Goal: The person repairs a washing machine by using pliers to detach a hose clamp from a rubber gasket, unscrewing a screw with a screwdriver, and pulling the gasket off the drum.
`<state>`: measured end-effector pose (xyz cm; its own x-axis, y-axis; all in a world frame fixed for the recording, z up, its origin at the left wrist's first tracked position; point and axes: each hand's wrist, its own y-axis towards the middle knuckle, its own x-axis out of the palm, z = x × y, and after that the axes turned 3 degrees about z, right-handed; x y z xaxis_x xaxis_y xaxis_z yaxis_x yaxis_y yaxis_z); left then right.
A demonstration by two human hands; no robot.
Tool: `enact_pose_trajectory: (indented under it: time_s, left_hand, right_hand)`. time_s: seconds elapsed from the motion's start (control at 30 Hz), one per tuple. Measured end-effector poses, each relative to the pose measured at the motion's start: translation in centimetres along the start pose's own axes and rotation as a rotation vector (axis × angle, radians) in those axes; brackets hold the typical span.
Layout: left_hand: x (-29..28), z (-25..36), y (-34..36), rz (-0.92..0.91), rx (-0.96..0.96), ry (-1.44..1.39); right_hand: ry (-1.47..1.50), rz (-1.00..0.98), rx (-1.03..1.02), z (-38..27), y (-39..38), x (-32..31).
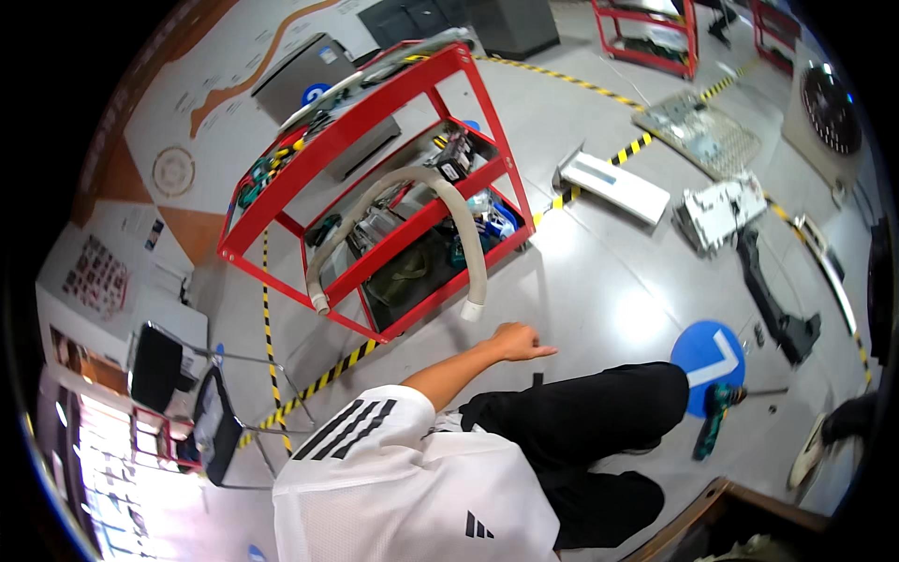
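My left hand (522,342) hangs in the air beside the red cart, loosely curled with one finger stretched out. Nothing shows in its grasp. My right hand is out of sight. A pale grey hose (468,239) lies draped over the lower part of the red cart (379,114), and one end dangles close above my left hand. Tools and small parts crowd the cart's shelves. On the floor past my bent knees lies a green and black power drill (718,412) with a long thin bit, apart from my hand.
Taken-off parts lie on the floor: a white drawer-like panel (613,185), a metal box-shaped part (721,214), a black elongated part (773,295) and a flat perforated panel (702,131). A brown-edged open cabinet (716,492) stands at lower right. Another person's shoe (807,451) is near it. Chairs (220,426) stand left.
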<state>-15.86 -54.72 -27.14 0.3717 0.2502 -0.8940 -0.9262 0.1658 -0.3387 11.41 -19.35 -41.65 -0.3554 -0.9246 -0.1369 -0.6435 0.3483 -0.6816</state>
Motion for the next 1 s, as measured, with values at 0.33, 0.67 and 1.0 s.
enact_pose_trajectory:
  time_s: [0.33, 0.67, 1.0]
  left_hand:
    - [-2.6, -1.1, -0.4, -0.072, -0.144, -0.112]
    - [-25.6, -0.5, -9.7, 1.067, 0.221, 0.037]
    - [-48.2, -21.7, -14.0, 0.845, -0.472, 0.461]
  right_hand:
    - [-0.070, -0.298, -0.124, -8.6, 0.6, 3.0]
    - [-0.153, -0.415, -0.179, -14.1, -0.9, 7.5]
    - [-0.255, -0.499, -0.096, -19.1, -1.6, 11.6]
